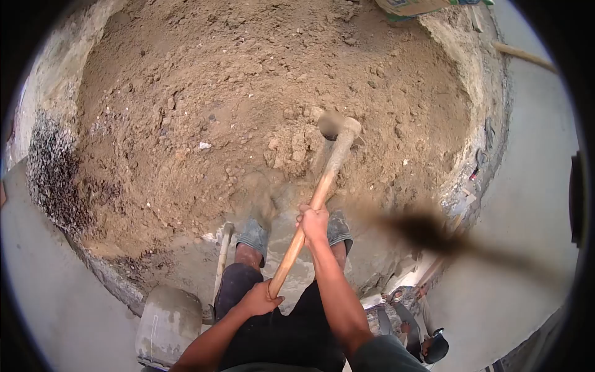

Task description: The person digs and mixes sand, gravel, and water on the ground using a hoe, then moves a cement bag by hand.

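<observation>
A hoe (325,180) with a pale wooden handle slants up from my lap, its metal head (333,126) at the soil, blade partly hidden. My left hand (260,301) is wrapped round the lower end of the handle. Farther up, my right hand (313,223) grips the same handle, fingers closed. Around the hoe head lies a wide heap of brown sandy soil (204,105), with damp clumps (288,152) beside the blade. My legs stand at its near edge in wet grey mud, trouser cuffs (253,237) rolled and feet mostly hidden.
A mud-streaked grey container (168,325) stands near my left leg, beside another wooden handle (222,257). Dark gravel (52,164) lies left; a printed bag (412,6) lies at the top. A blurred dark shape (427,232) crosses the right side. Another person (427,344) is at lower right.
</observation>
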A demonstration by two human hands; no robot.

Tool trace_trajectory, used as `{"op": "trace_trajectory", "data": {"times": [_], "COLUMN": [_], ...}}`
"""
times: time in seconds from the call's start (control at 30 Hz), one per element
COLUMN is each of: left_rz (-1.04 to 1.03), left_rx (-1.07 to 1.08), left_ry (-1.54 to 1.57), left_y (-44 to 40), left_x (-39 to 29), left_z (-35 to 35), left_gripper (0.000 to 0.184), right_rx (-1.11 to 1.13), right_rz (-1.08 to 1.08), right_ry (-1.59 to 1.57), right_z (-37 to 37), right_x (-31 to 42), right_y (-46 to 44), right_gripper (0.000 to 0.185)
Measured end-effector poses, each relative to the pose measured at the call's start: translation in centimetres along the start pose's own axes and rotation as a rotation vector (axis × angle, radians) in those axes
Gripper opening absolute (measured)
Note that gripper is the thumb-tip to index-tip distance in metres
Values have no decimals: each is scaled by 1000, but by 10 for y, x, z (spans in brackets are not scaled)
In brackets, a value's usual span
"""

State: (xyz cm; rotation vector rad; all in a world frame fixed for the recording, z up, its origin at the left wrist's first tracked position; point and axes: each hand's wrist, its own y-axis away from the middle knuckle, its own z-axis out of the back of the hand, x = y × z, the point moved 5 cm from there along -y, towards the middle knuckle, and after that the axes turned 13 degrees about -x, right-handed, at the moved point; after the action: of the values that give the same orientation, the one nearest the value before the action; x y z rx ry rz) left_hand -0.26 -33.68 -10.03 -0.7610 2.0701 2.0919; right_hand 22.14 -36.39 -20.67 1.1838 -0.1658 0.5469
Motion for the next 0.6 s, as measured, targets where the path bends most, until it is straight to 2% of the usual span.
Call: {"op": "trace_trajectory", "data": {"times": [0.07, 0.13, 0.23, 0.3, 0.33, 0.4, 0.43, 0.5, 0.53, 0.6], "left_rz": [-213, -175, -368, -429, -434, -432, -325, -132, -41, 135], "left_rx": [-185, -168, -258, -358, -405, -493, -471, -447, -440, -421], "left_ry": [-122, -139, -213, -234, -282, -387, -408, -369, -312, -209], "left_y": [-7, -49, -115, -143, -148, -151, -141, -103, -78, -40], "left_x": [-9, -42, -135, -185, -194, -198, -177, -113, -69, -8], "left_z": [-5, -2, 25, 53, 72, 101, 108, 116, 108, 99], "left_gripper": [27, 30, 30, 27, 26, 25, 25, 28, 31, 38], "right_rx": [22, -5, -26, -71, -61, -44, -43, 37, 129, 124], "right_rz": [121, 255, 448, 504, 454, 340, 218, -21, -123, -154], "right_ry": [-38, -179, -316, -417, -439, -480, -447, -245, -113, 112], "right_z": [4, 10, 10, -2, -16, -42, -62, -101, -118, -133], "right_x": [45, 108, 211, 252, 256, 238, 205, 99, 34, -28], "right_y": [19, 19, -10, -42, -59, -96, -101, -101, -103, -60], "right_gripper": [26, 25, 23, 17, 15, 12, 11, 4, 9, 9]}}
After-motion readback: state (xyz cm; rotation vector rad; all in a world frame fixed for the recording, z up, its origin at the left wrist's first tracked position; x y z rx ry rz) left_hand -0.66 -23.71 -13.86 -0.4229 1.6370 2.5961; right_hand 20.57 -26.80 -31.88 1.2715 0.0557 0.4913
